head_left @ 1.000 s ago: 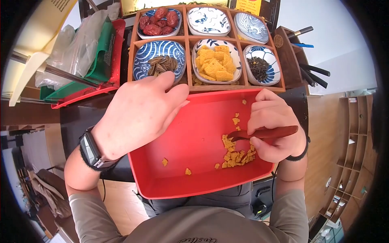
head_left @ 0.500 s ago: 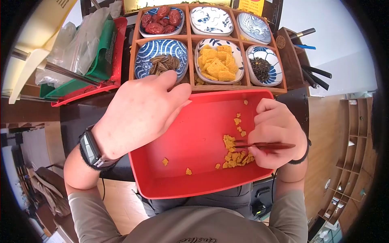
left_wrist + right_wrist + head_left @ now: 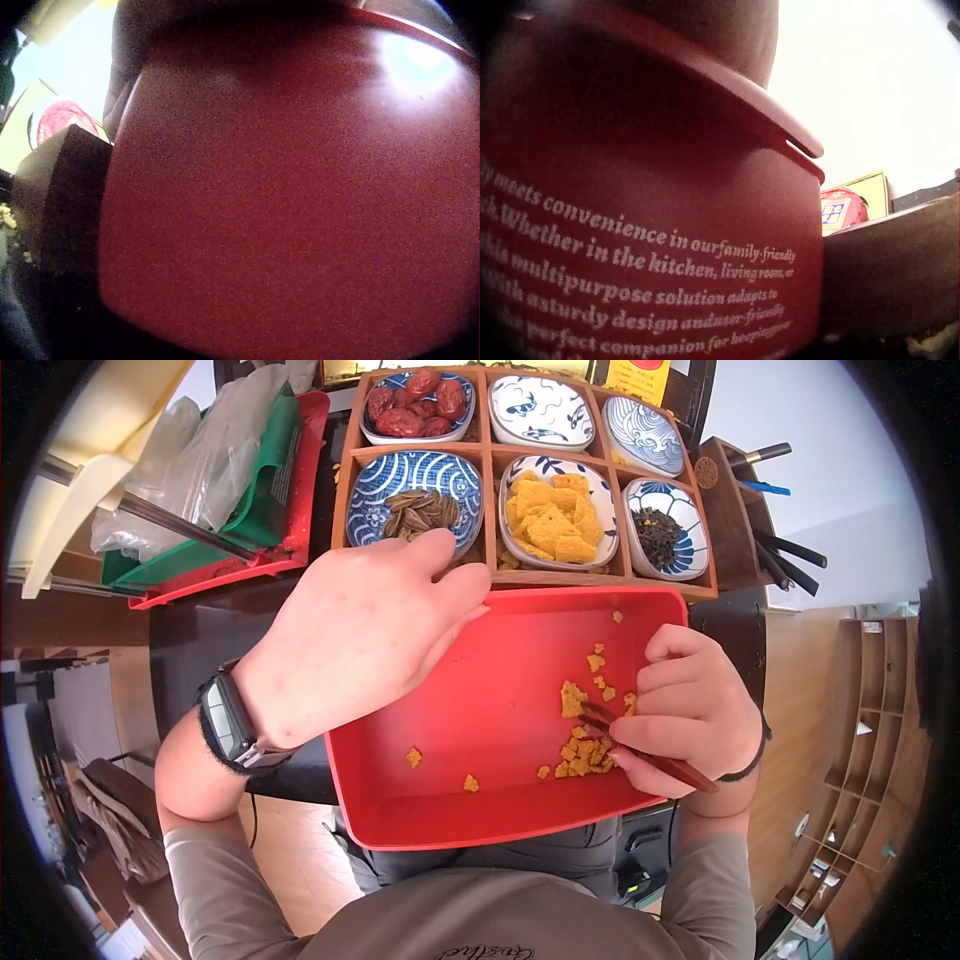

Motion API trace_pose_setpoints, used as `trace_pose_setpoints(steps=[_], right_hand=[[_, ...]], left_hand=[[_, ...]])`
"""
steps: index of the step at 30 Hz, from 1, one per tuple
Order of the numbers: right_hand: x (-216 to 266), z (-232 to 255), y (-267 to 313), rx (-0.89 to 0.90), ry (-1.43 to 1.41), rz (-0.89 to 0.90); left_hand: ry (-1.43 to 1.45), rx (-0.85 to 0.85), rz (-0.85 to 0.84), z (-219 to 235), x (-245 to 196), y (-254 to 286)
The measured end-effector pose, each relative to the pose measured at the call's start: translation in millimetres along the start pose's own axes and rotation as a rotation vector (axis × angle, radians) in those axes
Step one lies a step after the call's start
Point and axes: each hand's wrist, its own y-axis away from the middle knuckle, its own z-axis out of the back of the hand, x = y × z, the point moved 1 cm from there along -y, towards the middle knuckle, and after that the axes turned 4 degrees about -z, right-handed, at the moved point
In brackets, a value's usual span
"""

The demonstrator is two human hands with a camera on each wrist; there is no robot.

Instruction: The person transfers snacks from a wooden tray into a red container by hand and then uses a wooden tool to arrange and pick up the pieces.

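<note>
In the head view, the right hand (image 3: 695, 705) holds dark red wooden tweezers (image 3: 680, 768) with two prongs. Their tips reach a yellow crumbly piece (image 3: 572, 698) inside the red bin (image 3: 450, 680). A cluster of smaller yellow crumbs (image 3: 582, 750) lies just below, with others scattered over the bin's floor. The left hand (image 3: 365, 630) grips the bin's far rim at the left, thumb side inward; its other fingers are hidden. Both wrist views look at the bin's outer wall, with printed white text (image 3: 667, 262) in the right one.
Beyond the bin stands a divided wooden box (image 3: 490, 420) holding patterned bowls: red dates (image 3: 420, 402), striped seeds (image 3: 420, 512), yellow squares (image 3: 552, 515), dark tea leaves (image 3: 655, 538). Green and red bins (image 3: 270, 490) with plastic bags stand left. A wooden pen holder (image 3: 725, 510) stands right.
The right hand has turned and shifted slightly down, so the tweezers now slant down toward the right. The larger yellow piece sits apart from the crumb cluster. The left hand stays on the rim.
</note>
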Motion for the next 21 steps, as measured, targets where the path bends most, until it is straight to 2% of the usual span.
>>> trace_pose_setpoints(steps=[13,16,21], right_hand=[[5.6,-2.9,-3.3,-0.144,0.106,-0.122],[3.6,-4.4,1.0,-0.238,0.031,-0.165],[1.3,-3.9,2.3,-0.268,-0.058,-0.202]], left_hand=[[0.004,-0.012,-0.005,-1.0,0.8,0.6],[0.01,-0.013,-0.003,-0.6,1.0,0.6],[0.015,-0.012,-0.006,-1.3,1.4,0.6]])
